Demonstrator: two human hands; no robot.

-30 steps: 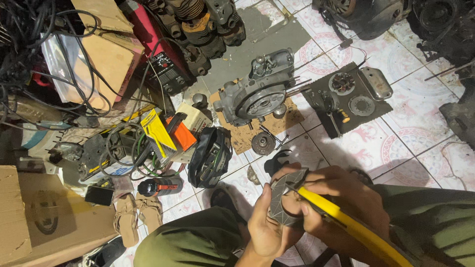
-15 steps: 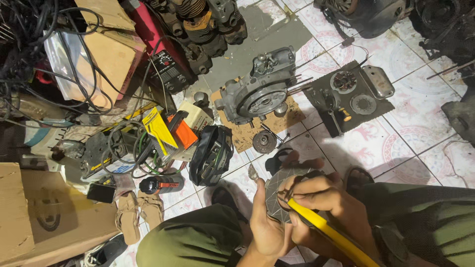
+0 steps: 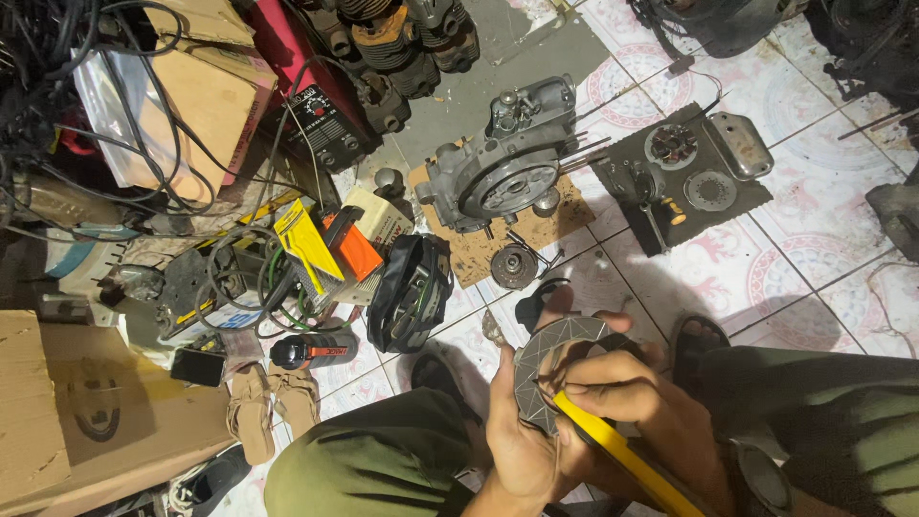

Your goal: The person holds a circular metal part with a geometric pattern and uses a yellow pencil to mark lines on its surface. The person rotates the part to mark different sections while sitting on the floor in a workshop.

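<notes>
At the grip, I log: left hand (image 3: 522, 436) cupping a grooved clutch plate (image 3: 550, 369) from below; right hand (image 3: 637, 416) closed round a yellow-handled tool (image 3: 622, 455), tip on the plate face. Risk: tip skids, gouges the lining or jabs the palm. Beyond the grip: loose gear (image 3: 514, 265), engine casing (image 3: 503, 172) on cardboard.

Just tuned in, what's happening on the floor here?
A person sits on the tiled floor, working on a round grey metal disc with radial grooves. The left hand cradles the disc from below, while the right hand presses a yellow-handled tool against its face. A grey engine casing sits on brown cardboard ahead, with loose parts on a dark mat beside it.
</notes>
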